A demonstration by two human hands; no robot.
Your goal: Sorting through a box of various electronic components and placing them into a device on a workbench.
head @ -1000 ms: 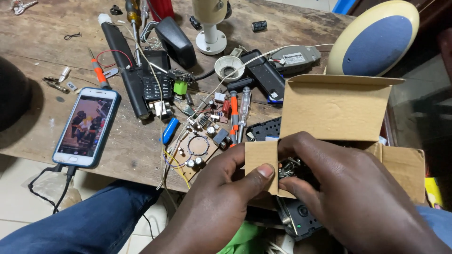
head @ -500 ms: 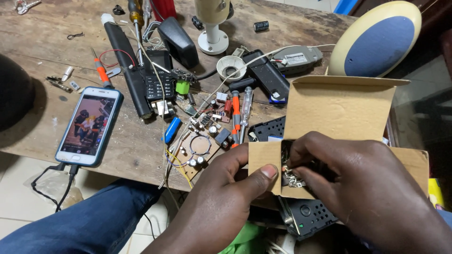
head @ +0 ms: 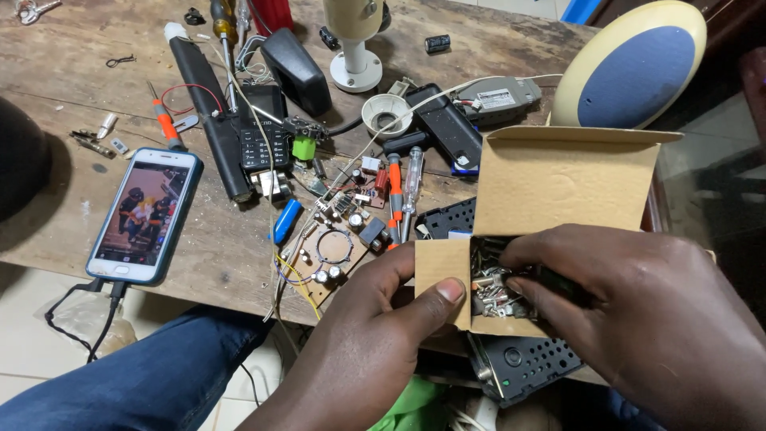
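Observation:
My left hand grips a small open cardboard box by its near left corner, thumb pressed on the front wall. Its lid flap stands upright. Inside lie several small metal electronic parts. My right hand reaches into the box from the right, fingertips down among the parts; whether they pinch one is hidden. The box is held above the table's near edge, over a black perforated plastic casing.
A brown circuit board with wires lies left of the box. A phone with a lit screen charges at the near left. Screwdrivers, a black remote, a white stand and a round speaker crowd the wooden table.
My right hand's fingers have shifted deeper among the parts in the box. The left hand keeps the same hold on the box corner.

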